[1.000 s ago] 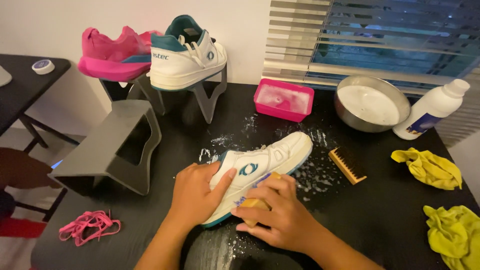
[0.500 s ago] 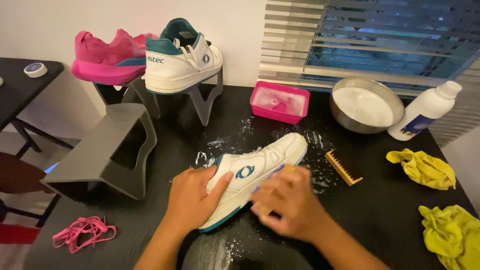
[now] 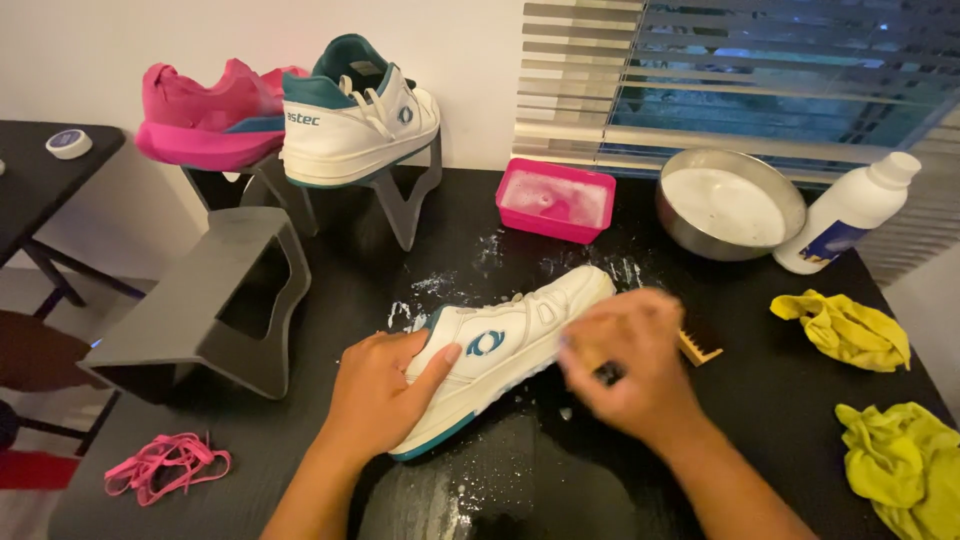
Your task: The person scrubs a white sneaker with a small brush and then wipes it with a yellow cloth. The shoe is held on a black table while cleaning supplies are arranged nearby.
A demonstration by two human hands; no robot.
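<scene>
As I scan the head view from left to right, pink laces (image 3: 165, 465) lie loose at the near left edge of the black tabletop (image 3: 760, 400), in front of an empty grey shoe stand (image 3: 205, 305). Behind it, 2 further stands carry a pink shoe (image 3: 200, 115) and a white shoe with teal trim (image 3: 355, 115). At centre, a white sneaker (image 3: 510, 345) with a teal sole edge lies on its side on the tabletop, toe pointing up and to the right, amid white foam flecks. My left hand (image 3: 385, 385) presses down on its heel end, fingers spread and gripping the upper. My right hand (image 3: 625, 365) is blurred, clenched around a small object I cannot identify, touching the sneaker's toe side. A wooden brush (image 3: 702, 348) lies just beside that hand, partly hidden by it. Behind the sneaker stands a pink tub (image 3: 555, 200) of suds; right of it, a metal bowl (image 3: 730, 205) of white liquid and a white bottle (image 3: 850, 210). 2 yellow cloths (image 3: 845, 330) (image 3: 905, 460) lie at the far right.
</scene>
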